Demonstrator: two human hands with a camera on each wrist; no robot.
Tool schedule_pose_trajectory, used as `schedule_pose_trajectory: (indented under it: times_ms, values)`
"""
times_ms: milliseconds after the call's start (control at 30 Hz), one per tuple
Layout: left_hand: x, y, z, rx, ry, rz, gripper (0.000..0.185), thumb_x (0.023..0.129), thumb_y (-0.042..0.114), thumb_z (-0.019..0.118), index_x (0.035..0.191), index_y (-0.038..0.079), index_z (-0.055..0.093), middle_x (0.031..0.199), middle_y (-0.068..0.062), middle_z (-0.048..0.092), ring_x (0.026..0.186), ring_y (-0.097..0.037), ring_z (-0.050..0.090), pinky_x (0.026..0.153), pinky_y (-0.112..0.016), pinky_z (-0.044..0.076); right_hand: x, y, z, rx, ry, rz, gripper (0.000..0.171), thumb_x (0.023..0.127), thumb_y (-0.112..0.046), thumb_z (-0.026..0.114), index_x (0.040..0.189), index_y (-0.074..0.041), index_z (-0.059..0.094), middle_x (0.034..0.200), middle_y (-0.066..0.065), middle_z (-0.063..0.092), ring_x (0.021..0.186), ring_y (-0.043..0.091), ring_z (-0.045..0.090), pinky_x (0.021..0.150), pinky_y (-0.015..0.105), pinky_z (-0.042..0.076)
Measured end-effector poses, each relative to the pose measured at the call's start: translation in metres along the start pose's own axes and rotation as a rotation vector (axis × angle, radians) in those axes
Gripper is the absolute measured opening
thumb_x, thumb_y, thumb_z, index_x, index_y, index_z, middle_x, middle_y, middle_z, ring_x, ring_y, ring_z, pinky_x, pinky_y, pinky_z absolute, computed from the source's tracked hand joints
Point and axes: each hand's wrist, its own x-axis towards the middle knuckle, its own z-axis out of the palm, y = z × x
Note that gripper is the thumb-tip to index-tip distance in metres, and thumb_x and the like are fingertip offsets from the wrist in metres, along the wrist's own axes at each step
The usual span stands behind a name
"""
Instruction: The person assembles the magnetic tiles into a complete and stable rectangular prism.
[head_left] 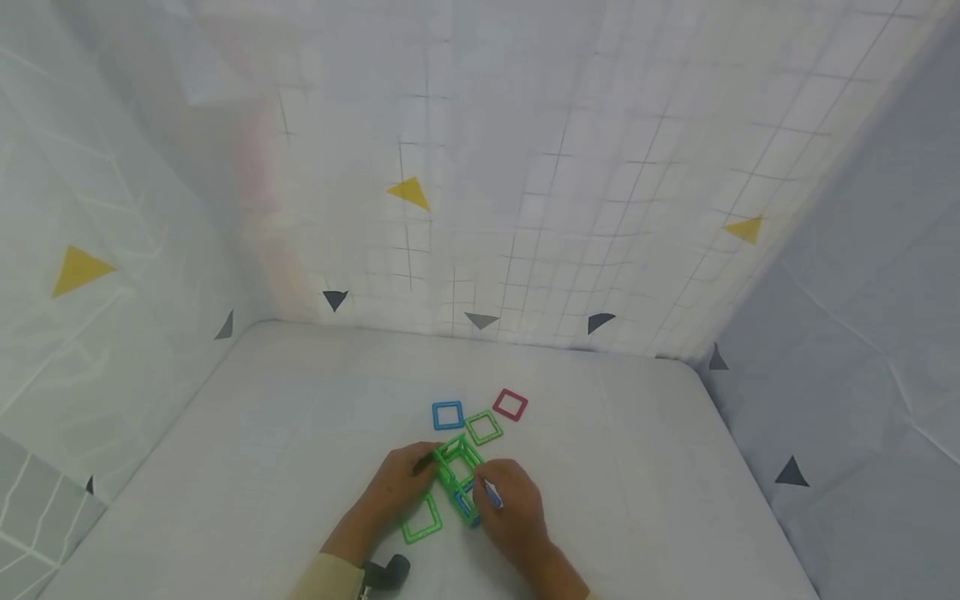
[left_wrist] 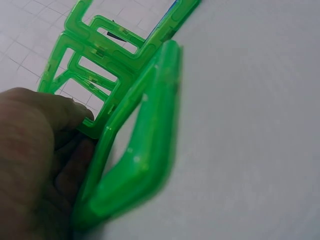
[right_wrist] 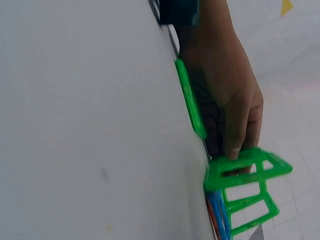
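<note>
A box-like structure of green see-through magnetic tiles [head_left: 456, 460] stands between the hands, with blue showing at its near end. My left hand [head_left: 408, 477] holds its left side; in the left wrist view the thumb and fingers [left_wrist: 67, 112] grip a green frame. My right hand [head_left: 516, 510] is at the structure's near right side, fingers curled, pinching a blue tile [head_left: 492, 494] that is partly hidden by them. A loose green tile [head_left: 422, 533] lies beside the left wrist. The right wrist view shows the left hand at the green structure [right_wrist: 240, 172], while the right hand is out of that view.
Beyond the structure a blue square tile [head_left: 447, 404], a green square tile [head_left: 483, 417] and a red square tile [head_left: 511, 392] lie flat on the white table [head_left: 637, 467]. Pale sheets with yellow and dark triangles enclose the table at the back and sides.
</note>
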Motion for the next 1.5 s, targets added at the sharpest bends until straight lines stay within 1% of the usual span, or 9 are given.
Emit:
schedule_pose_trajectory:
  times_ms: [167,333,433,633,700,867,1000,1233,1500]
  values:
    - [0.001,0.001,0.0,0.005,-0.001,-0.017,0.035,0.1,0.034,0.059,0.135,0.03,0.061,0.131,0.013,0.064,0.112,-0.006,0.061,0.108,-0.044,0.048,0.004,-0.015,0.0,0.056,-0.046,-0.043,0.016,0.086,-0.005,0.071,0.101,-0.012,0.07,0.095,-0.005,0.069,0.089,0.008,0.065,0.083,0.016,0.054]
    - [-0.001,0.003,0.0,0.003,-0.002,-0.024,0.035,0.1,0.036,0.058,0.135,0.031,0.06,0.13,0.014,0.064,0.113,-0.006,0.061,0.106,-0.043,0.049,0.005,-0.025,0.001,0.093,-0.084,-0.083,0.024,0.081,-0.001,0.072,0.102,-0.014,0.069,0.096,-0.006,0.068,0.089,0.006,0.066,0.082,0.013,0.054]
    - [-0.002,0.003,0.0,-0.001,0.005,-0.014,0.034,0.1,0.036,0.058,0.133,0.031,0.061,0.129,0.013,0.065,0.118,-0.008,0.061,0.106,-0.043,0.05,0.006,-0.03,0.002,0.126,-0.104,-0.107,0.026,0.082,-0.001,0.071,0.103,-0.015,0.069,0.099,-0.006,0.069,0.091,0.006,0.066,0.083,0.012,0.054]
    - [-0.001,0.001,0.001,-0.014,0.001,-0.026,0.034,0.1,0.034,0.058,0.133,0.03,0.061,0.131,0.013,0.064,0.127,-0.015,0.057,0.108,-0.045,0.048,0.004,-0.039,0.005,0.152,-0.213,-0.106,0.027,0.084,-0.001,0.073,0.107,-0.015,0.07,0.104,-0.007,0.07,0.098,0.004,0.065,0.087,0.012,0.053]
    - [0.0,0.0,0.001,-0.019,-0.006,-0.047,0.034,0.1,0.035,0.058,0.133,0.032,0.061,0.132,0.014,0.063,0.129,-0.015,0.056,0.109,-0.046,0.047,0.002,-0.042,0.006,0.159,-0.251,-0.104,0.028,0.084,-0.001,0.073,0.108,-0.016,0.07,0.105,-0.007,0.07,0.1,0.004,0.065,0.089,0.012,0.052]
    - [-0.001,0.001,0.002,-0.033,-0.014,-0.069,0.033,0.1,0.037,0.057,0.133,0.035,0.06,0.133,0.016,0.062,0.132,-0.014,0.054,0.111,-0.046,0.045,0.002,-0.045,0.01,0.186,-0.332,-0.118,0.034,0.083,0.001,0.074,0.113,-0.015,0.069,0.109,-0.004,0.072,0.107,0.004,0.065,0.094,0.013,0.051]
    - [0.0,0.0,0.003,-0.039,-0.014,-0.062,0.034,0.1,0.037,0.057,0.133,0.034,0.059,0.135,0.015,0.061,0.133,-0.015,0.052,0.111,-0.047,0.044,0.001,-0.045,0.011,0.185,-0.393,-0.132,0.035,0.084,0.0,0.074,0.116,-0.014,0.069,0.112,-0.003,0.071,0.111,0.004,0.065,0.096,0.012,0.05]
    - [0.001,0.0,0.001,-0.051,-0.025,-0.074,0.034,0.1,0.037,0.058,0.133,0.034,0.06,0.137,0.014,0.06,0.135,-0.017,0.051,0.113,-0.049,0.042,-0.002,-0.043,0.014,0.159,-0.48,-0.154,0.032,0.088,-0.002,0.071,0.117,-0.012,0.068,0.109,-0.003,0.072,0.104,0.002,0.066,0.091,0.009,0.05]
    - [0.0,0.001,0.0,-0.043,-0.02,-0.038,0.032,0.1,0.036,0.057,0.132,0.034,0.061,0.134,0.015,0.062,0.134,-0.016,0.052,0.113,-0.048,0.042,-0.007,-0.042,0.018,0.136,-0.594,-0.075,0.024,0.094,-0.01,0.067,0.118,-0.014,0.068,0.104,-0.005,0.072,0.097,-0.001,0.065,0.087,0.006,0.049]
